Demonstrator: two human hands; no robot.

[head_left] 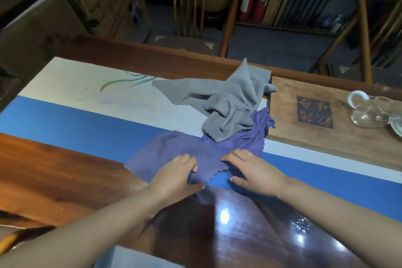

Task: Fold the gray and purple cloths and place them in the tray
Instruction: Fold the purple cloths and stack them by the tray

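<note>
**Two soft cloths, neither yet folded**

Two cloths are heaped together on the bench (65, 172). The gray cloth (226, 106) is crumpled, draped partly over the purple cloth (174, 152) and partly over the corner of the wooden tray (304, 137). The purple cloth is spread nearer the person, its zigzag-cut near edge pinched by the left hand (180, 176) between thumb and curled fingers. The right hand (254, 174) rests with fingertips on the same edge; whether it grips cannot be told. Both cloths look light, limp and napped, like microfibre, so corners are judged the best hold. Sliding on the glossy wood and blue-and-white mat (87, 124) is likely.
</note>
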